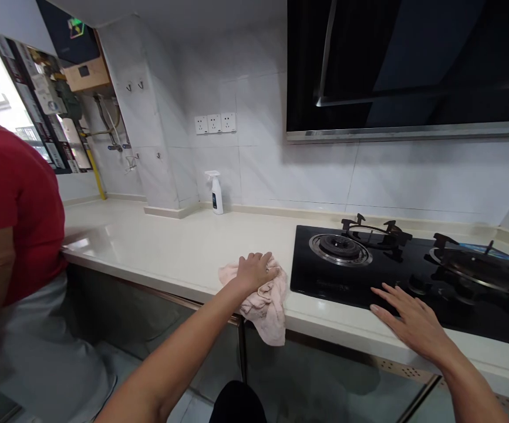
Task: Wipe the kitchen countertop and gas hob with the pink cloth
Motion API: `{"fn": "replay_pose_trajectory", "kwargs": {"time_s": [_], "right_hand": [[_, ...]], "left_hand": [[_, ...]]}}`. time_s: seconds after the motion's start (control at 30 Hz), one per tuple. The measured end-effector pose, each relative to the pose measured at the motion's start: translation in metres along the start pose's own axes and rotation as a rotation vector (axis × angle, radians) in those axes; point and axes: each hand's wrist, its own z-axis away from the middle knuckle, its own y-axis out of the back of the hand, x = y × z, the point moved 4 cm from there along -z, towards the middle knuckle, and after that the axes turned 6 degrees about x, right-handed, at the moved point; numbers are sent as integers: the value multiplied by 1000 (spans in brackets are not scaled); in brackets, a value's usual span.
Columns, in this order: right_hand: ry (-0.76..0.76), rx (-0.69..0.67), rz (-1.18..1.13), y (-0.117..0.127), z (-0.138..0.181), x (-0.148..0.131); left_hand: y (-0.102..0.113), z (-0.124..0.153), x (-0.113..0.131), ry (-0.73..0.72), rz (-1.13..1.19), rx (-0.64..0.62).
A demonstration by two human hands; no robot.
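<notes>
A pale pink cloth (268, 322) lies bunched on the white countertop (184, 241), one end drooping over the front edge. My left hand (254, 275) presses on it from above, fingers curled into its folds. To the right, my right hand (413, 322) rests with fingers spread at the front edge of the black gas hob (311, 279), close to its knobs, and holds nothing. The left part of the hob shows a bare burner (340, 247), and a black pan support (371, 235) sits behind it, off to the right.
A white spray bottle (216, 195) stands against the back wall. A dark range hood (404, 70) overhangs the hob. Another person in a red shirt (20, 200) is at the far left beside the counter. Wall sockets (214, 123) are above the bottle.
</notes>
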Motion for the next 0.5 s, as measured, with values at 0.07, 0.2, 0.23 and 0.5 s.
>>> {"fn": "replay_pose_trajectory", "kwargs": {"time_s": [0.07,0.2,0.23,0.5], "right_hand": [[-1,-1,5,-2,0,2],[-5,-4,11,-3,0,7],[-5,-8,10,-3,0,7],[-7,-14,17,1,1,6]], "left_hand": [[-3,-2,-2,-20,-14,-20],[-6,-8,-4,-36,-20,-45],[-7,-12,-4,-35,-18,-45],[-18,-53,-3,39,-4,-32]]}}
